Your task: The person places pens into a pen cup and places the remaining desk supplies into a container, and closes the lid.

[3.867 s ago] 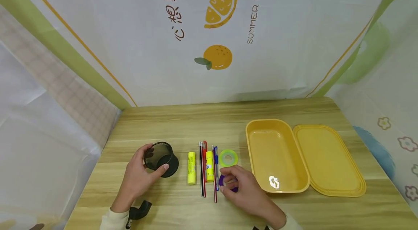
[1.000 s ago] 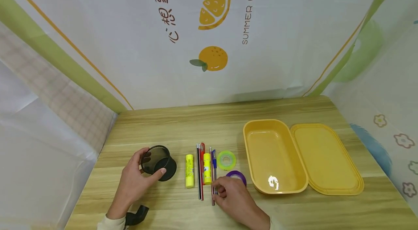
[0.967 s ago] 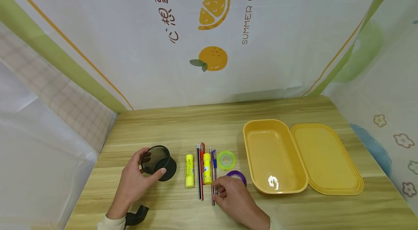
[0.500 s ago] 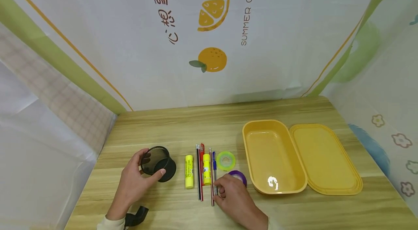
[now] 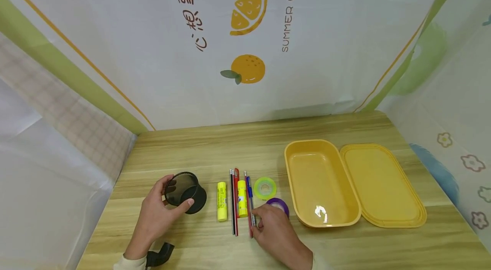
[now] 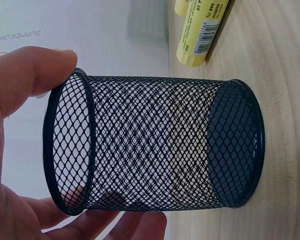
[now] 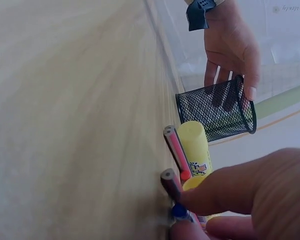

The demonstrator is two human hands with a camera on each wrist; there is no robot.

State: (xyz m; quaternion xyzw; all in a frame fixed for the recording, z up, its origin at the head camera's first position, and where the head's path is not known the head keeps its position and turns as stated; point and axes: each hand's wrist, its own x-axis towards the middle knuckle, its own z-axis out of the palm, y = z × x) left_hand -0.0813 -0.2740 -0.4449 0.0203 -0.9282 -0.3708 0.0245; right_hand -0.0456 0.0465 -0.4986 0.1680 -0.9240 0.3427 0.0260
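Observation:
My left hand (image 5: 161, 214) holds a black mesh pen holder (image 6: 150, 145) by its rim and side; it stands upright on the table. My right hand (image 5: 278, 229) pinches the lower ends of a blue-capped pen (image 5: 250, 191) and a red striped pencil (image 7: 171, 182) lying side by side. In the right wrist view the thumb lies against them, and the hand partly hides them. Just left of these lie a yellow glue stick (image 5: 242, 197), a red pen (image 5: 236, 174) and striped pencils (image 5: 232, 202). Another glue stick (image 5: 221, 202) lies nearer the pen holder.
A green tape roll (image 5: 265, 179) lies beyond the right hand, and a purple tape roll (image 5: 283, 202) is partly covered by it. Farther right stand a yellow box (image 5: 291, 176) and its flat lid (image 5: 383, 185). A printed curtain (image 5: 326, 48) hangs behind the table (image 5: 184, 146).
The right hand has drawn the blue pen and the pencil together, and the pen now slants against the pencil. The left hand keeps its hold on the pen holder.

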